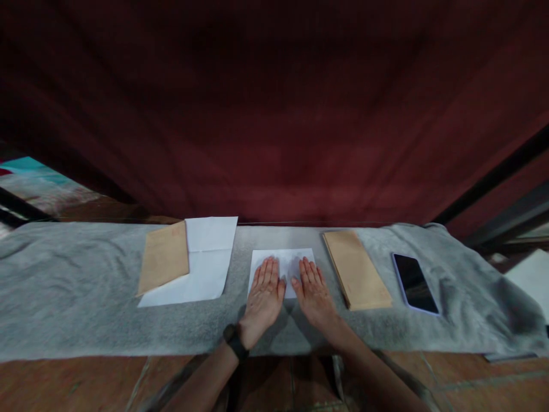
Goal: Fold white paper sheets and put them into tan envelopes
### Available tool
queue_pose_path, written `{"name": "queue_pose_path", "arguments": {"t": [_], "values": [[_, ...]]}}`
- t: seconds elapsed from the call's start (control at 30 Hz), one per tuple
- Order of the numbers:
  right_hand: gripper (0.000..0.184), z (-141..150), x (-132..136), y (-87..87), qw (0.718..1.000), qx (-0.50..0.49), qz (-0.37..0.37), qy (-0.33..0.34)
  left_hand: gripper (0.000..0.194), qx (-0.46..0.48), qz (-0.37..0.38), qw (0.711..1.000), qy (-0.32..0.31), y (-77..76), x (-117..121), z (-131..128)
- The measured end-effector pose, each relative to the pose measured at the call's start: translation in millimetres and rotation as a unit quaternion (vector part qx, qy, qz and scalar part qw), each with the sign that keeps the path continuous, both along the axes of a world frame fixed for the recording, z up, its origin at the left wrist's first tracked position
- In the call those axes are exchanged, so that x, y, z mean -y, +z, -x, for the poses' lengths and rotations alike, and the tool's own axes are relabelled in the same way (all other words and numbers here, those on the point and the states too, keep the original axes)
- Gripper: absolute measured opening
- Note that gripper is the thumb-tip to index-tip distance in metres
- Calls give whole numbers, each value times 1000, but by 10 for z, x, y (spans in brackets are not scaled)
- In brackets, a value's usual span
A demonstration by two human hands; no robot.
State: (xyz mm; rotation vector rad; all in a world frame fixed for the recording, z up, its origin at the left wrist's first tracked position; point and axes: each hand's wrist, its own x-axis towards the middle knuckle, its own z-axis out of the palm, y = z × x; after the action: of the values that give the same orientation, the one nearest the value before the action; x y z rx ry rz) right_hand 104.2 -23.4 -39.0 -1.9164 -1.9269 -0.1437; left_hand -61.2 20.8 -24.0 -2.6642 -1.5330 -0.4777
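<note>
A white sheet of paper (pixel 288 269), which looks folded, lies on the grey cloth in front of me. My left hand (pixel 265 292) rests flat on its left part, fingers stretched out and thumb a little apart. On the right part lies my right hand (pixel 314 292), also flat with fingers extended. Bare paper shows between the two hands; the rest of it is hidden beneath them. To the right, close to my right hand, is a stack of brown envelopes (pixel 358 269). Left of my hands, a larger white sheet with a crease (pixel 210 260) lies partly under a brown envelope (pixel 165 257).
Grey cloth (pixel 86 292) covers the long, narrow surface. A phone with a dark screen (pixel 416 283) lies right of the envelopes. Dark red fabric (pixel 278 143) rises along the far edge. Below the near edge is a tiled floor (pixel 77 383).
</note>
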Motion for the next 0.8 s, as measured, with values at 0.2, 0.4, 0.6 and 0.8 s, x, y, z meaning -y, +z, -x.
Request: {"name": "queue_pose_path", "arguments": {"t": [0.2,0.4,0.6,0.8], "values": [[60,147,-259,50,998,-34,56,24,62,-21,34,999,-28,-113,-144,-260],[55,130,-389,25,997,-21,68,8,59,-38,49,998,16,-29,-278,-314],[58,-13,-433,-81,1000,10,5,-28,58,-7,49,989,138,139,-403,-215],[58,-107,-386,-127,998,38,-18,-44,61,216,163,946,179,313,-575,131]]}}
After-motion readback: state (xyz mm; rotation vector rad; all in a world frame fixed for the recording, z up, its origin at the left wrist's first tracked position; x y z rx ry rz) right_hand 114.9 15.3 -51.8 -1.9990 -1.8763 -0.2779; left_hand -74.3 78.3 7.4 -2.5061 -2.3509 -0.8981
